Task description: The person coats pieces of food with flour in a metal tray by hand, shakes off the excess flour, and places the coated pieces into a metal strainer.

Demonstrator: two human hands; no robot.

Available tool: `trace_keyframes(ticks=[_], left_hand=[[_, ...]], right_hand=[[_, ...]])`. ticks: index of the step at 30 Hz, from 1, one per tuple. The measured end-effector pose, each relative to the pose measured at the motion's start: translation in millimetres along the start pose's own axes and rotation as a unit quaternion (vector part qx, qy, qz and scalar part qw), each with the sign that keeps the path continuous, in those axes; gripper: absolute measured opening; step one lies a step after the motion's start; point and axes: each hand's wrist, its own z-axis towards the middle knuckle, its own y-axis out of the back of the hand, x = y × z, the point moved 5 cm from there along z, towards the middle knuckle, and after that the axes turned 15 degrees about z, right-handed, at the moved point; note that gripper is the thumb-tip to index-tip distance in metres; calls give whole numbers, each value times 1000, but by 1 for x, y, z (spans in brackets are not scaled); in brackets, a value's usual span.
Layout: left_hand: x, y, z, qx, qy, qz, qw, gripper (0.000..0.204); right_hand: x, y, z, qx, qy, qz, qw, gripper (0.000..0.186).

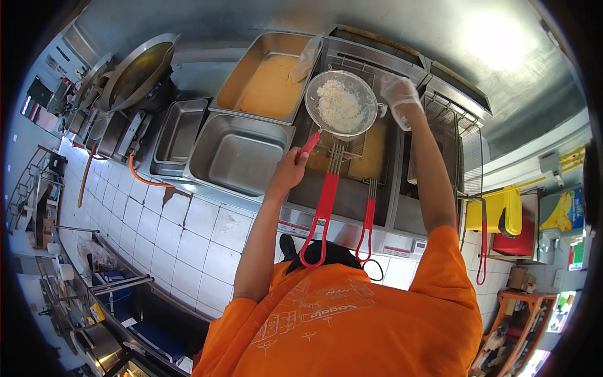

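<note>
My left hand (290, 168) is closed round the red handle of a round mesh strainer (362, 94). White, crumbly, flour-like lumps (337, 105) lie in its bowl, which is over a fryer. Just right of the strainer's rim is my right hand (401, 95), in a loose clear plastic glove that blurs its fingers. I see nothing plainly held in it. Below the strainer, a wire fry basket (342, 147) with a red handle (326, 201) sits in the fryer. A second red basket handle (368, 220) sticks out beside it.
Left of the fryer are a deep steel pan (242, 154) and, behind it, a pan with an orange-tan layer (267, 85) and a plastic bag (306, 61). Large woks (135, 75) stand farther left. More wire baskets (468, 147) and a yellow bin (493, 213) are at right.
</note>
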Motion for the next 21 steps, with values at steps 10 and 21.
trace_keyframes(ticks=[10,21], left_hand=[[-9,-9,8,20,5,19,1000,32],[4,3,-4,3,15,14,1000,30]], right_hand=[[76,-141,20,158,110,-21,981,45],[102,-79,-38,348,139,-155,914,32]])
